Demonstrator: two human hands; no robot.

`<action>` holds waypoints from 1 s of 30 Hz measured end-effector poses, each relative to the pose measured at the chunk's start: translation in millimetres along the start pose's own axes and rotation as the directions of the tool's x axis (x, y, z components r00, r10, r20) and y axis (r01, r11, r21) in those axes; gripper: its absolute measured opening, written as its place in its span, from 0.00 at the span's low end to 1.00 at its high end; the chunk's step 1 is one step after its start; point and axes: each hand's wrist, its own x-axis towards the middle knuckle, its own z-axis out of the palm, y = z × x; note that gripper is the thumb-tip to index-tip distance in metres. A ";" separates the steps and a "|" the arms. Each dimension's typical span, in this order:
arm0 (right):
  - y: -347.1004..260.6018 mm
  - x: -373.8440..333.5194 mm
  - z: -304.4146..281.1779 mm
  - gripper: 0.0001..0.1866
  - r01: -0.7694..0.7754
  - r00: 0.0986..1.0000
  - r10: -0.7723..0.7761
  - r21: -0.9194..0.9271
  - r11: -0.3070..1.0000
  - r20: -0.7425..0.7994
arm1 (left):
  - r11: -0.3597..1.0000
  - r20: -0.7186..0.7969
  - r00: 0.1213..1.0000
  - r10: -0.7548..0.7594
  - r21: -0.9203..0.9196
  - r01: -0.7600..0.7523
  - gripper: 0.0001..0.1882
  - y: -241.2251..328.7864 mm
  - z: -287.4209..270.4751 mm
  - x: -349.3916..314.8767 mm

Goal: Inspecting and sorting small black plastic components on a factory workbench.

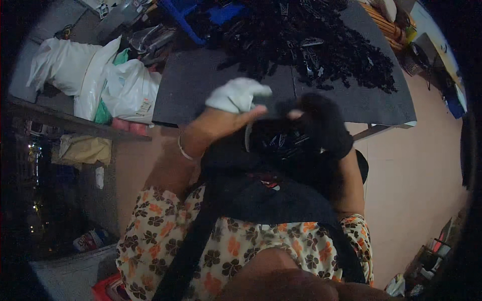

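My left hand (236, 100), in a white glove that leaves the thumb bare, is raised over the near table edge. Its fingers curve forward, with a gap between them and the thumb. My right hand (321, 120) wears a black glove and is smeared by motion; a bare thumb tip shows. A dark blur lies between the hands, too unclear to name. Just below them, at my lap, small black clip-like pieces (283, 140) lie on something black. A large heap of similar black pieces (311, 45) covers the far part of the grey table (191, 80).
White plastic bags (125, 85) crowd a shelf on the left, beside a green one. A blue plastic object (186, 20) stands at the table's far left. Bundled orange-brown rods (386, 27) lie at the far right. A red item (108, 288) is at the lower left.
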 end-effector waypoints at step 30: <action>0.3 7.6 22.2 0.14 0.477 0.805 -0.553 -0.319 0.819 -0.215 | 0.057 0.347 0.810 -0.473 -0.905 0.421 0.13 6.9 12.2 1.5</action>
